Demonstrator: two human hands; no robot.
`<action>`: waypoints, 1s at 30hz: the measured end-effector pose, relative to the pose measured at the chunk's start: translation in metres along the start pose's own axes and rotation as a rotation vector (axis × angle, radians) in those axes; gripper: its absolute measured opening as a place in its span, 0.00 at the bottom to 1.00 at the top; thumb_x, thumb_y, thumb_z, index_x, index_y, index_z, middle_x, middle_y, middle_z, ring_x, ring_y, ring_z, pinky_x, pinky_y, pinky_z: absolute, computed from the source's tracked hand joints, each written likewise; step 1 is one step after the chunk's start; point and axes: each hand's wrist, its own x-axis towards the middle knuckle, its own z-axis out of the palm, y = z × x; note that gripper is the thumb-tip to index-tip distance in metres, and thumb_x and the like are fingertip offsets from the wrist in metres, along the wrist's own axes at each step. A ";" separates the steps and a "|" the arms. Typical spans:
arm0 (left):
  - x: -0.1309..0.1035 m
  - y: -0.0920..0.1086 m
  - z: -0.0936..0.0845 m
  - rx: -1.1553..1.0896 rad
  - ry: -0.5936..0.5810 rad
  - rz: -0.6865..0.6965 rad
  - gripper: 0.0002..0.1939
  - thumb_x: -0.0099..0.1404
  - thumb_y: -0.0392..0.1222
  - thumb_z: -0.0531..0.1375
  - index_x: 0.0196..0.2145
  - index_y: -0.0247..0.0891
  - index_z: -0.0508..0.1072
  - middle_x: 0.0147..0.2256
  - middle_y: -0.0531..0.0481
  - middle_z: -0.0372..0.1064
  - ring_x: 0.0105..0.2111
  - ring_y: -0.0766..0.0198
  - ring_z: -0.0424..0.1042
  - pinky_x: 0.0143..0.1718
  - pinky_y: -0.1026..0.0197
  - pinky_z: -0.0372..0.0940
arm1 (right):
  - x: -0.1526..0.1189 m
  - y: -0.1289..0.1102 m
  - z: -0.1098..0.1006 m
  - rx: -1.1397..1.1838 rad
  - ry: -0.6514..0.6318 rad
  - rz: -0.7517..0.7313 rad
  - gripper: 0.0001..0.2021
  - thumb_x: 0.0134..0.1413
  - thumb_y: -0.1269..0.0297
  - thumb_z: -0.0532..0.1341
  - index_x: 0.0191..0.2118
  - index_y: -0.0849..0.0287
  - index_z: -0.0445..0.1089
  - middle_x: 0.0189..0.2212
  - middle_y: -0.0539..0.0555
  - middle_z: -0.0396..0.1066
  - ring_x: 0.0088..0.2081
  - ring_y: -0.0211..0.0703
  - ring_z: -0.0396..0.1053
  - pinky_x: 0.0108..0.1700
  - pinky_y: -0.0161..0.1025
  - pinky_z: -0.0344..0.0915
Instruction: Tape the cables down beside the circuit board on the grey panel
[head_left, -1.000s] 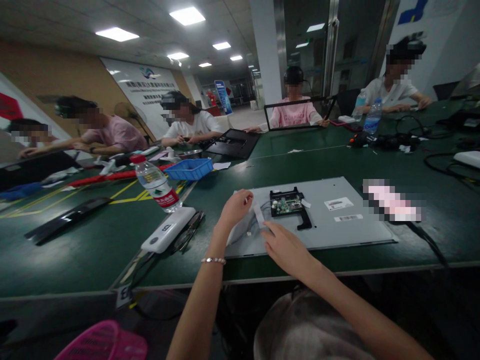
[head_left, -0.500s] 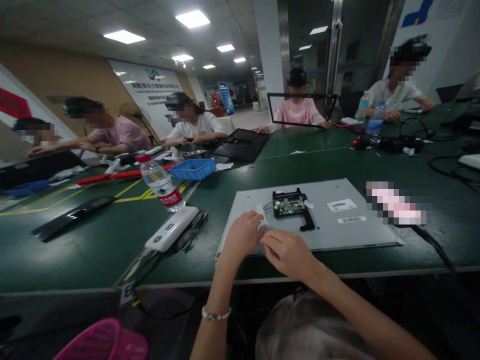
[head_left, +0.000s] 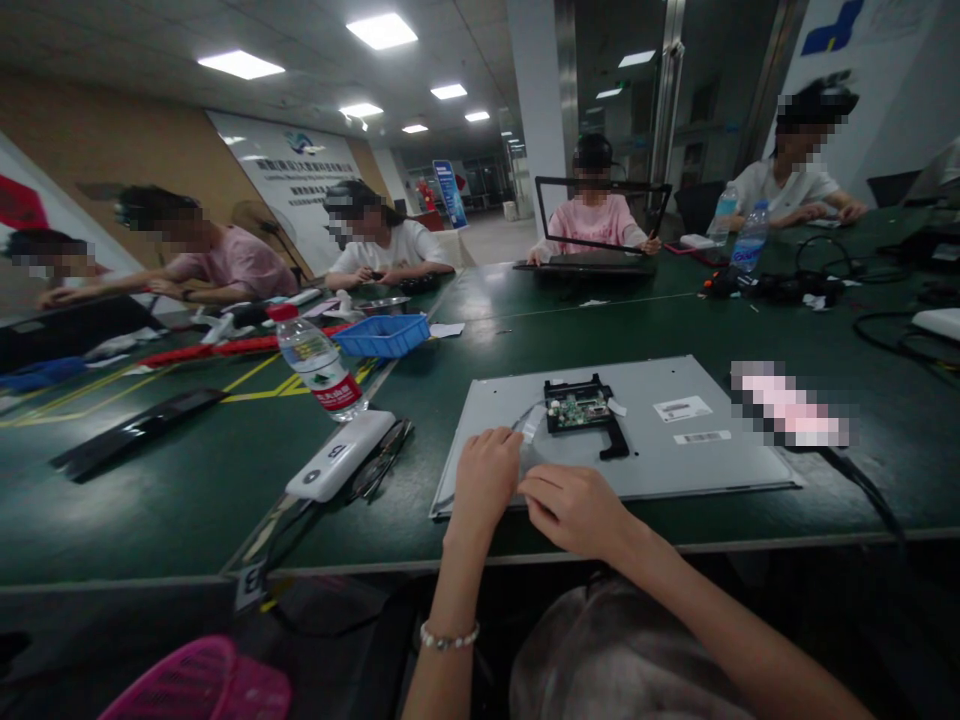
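A flat grey display panel (head_left: 720, 420) lies face down near the table's front edge. On its back sits a small green circuit board (head_left: 581, 408) in a black plastic bracket (head_left: 619, 438). A thin grey cable (head_left: 534, 408) curves left from the board, with a pale strip of tape (head_left: 533, 424) beside it, and runs down to my fingers. My left hand (head_left: 487, 478) is closed over the panel's lower left part, seemingly on the cable. Beside it, my right hand (head_left: 576, 508) is closed in a pinch; its fingertips hide what they hold.
On the left are a white power bank (head_left: 342, 458), glasses (head_left: 381, 460), a water bottle (head_left: 319, 365), a blue basket (head_left: 384, 337) and a dark strip (head_left: 139, 435). A blurred-out phone-like item (head_left: 791, 405) lies right. Across the table (head_left: 480, 340), a person holds a black frame (head_left: 604, 246).
My left hand has shifted slightly down, showing more of the cable and tape. The right hand barely moves. Across the table, a dark panel has moved right, in front of the person with the frame.
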 end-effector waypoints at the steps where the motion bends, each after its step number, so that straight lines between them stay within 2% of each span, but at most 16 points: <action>1: 0.000 -0.003 -0.003 0.007 0.048 -0.027 0.09 0.67 0.34 0.51 0.37 0.39 0.72 0.37 0.45 0.71 0.39 0.54 0.68 0.39 0.54 0.58 | 0.000 0.000 0.000 -0.005 -0.004 0.000 0.09 0.59 0.71 0.52 0.39 0.58 0.70 0.37 0.56 0.73 0.39 0.42 0.69 0.42 0.37 0.65; 5: 0.000 -0.018 -0.014 -0.004 0.258 -0.161 0.13 0.69 0.37 0.48 0.41 0.38 0.72 0.40 0.44 0.72 0.42 0.53 0.68 0.43 0.53 0.57 | 0.001 0.000 -0.001 -0.024 -0.017 0.004 0.09 0.58 0.71 0.52 0.38 0.59 0.70 0.36 0.55 0.73 0.38 0.42 0.69 0.40 0.36 0.64; 7: -0.002 -0.023 -0.015 -0.017 0.313 -0.211 0.13 0.70 0.37 0.48 0.42 0.38 0.72 0.42 0.45 0.72 0.43 0.54 0.68 0.44 0.53 0.57 | 0.002 0.000 -0.001 -0.023 -0.022 0.004 0.09 0.59 0.71 0.52 0.38 0.59 0.70 0.36 0.55 0.73 0.38 0.42 0.69 0.41 0.36 0.64; 9: -0.003 -0.026 -0.010 -0.023 0.302 -0.232 0.13 0.69 0.37 0.48 0.42 0.39 0.72 0.41 0.45 0.73 0.43 0.54 0.68 0.44 0.53 0.57 | 0.002 0.001 0.000 -0.016 -0.028 0.001 0.09 0.59 0.71 0.52 0.39 0.59 0.70 0.36 0.55 0.73 0.38 0.42 0.69 0.41 0.36 0.64; 14: -0.008 -0.025 0.008 -0.026 0.166 -0.241 0.12 0.67 0.36 0.50 0.36 0.39 0.74 0.36 0.44 0.74 0.40 0.53 0.69 0.39 0.54 0.57 | 0.002 0.000 0.002 -0.013 -0.053 0.015 0.09 0.58 0.72 0.53 0.38 0.59 0.70 0.36 0.55 0.73 0.38 0.41 0.69 0.41 0.36 0.64; 18: -0.010 -0.026 0.012 -0.038 0.170 -0.253 0.13 0.68 0.40 0.49 0.36 0.39 0.74 0.37 0.44 0.74 0.40 0.54 0.70 0.39 0.55 0.57 | 0.002 0.006 -0.014 0.001 -0.054 0.060 0.09 0.58 0.72 0.54 0.38 0.58 0.71 0.37 0.54 0.74 0.40 0.41 0.70 0.44 0.36 0.64; 21: -0.010 -0.027 0.013 -0.044 0.175 -0.254 0.13 0.69 0.41 0.49 0.36 0.39 0.74 0.38 0.44 0.74 0.40 0.53 0.70 0.39 0.54 0.58 | 0.001 0.029 -0.044 0.004 -0.044 0.125 0.10 0.59 0.72 0.54 0.39 0.58 0.73 0.39 0.54 0.74 0.42 0.42 0.71 0.46 0.38 0.65; 25: -0.011 -0.027 0.016 -0.080 0.175 -0.268 0.12 0.68 0.40 0.50 0.39 0.40 0.73 0.40 0.45 0.73 0.42 0.53 0.69 0.41 0.54 0.59 | 0.002 0.089 -0.086 -0.031 -0.001 0.331 0.11 0.56 0.71 0.55 0.41 0.58 0.74 0.41 0.54 0.74 0.43 0.44 0.71 0.48 0.42 0.65; 27: -0.011 -0.027 0.018 -0.098 0.190 -0.283 0.12 0.67 0.40 0.51 0.42 0.40 0.72 0.43 0.44 0.72 0.43 0.53 0.69 0.43 0.54 0.59 | 0.003 0.122 -0.099 -0.004 -0.045 0.450 0.11 0.54 0.71 0.57 0.42 0.59 0.74 0.41 0.56 0.74 0.41 0.44 0.72 0.45 0.41 0.67; 30: -0.011 -0.027 0.020 -0.113 0.212 -0.306 0.13 0.67 0.40 0.51 0.46 0.40 0.71 0.46 0.43 0.70 0.46 0.52 0.67 0.45 0.53 0.60 | 0.002 0.159 -0.103 0.103 -0.149 0.568 0.13 0.51 0.70 0.61 0.44 0.61 0.72 0.42 0.58 0.74 0.41 0.44 0.72 0.44 0.40 0.67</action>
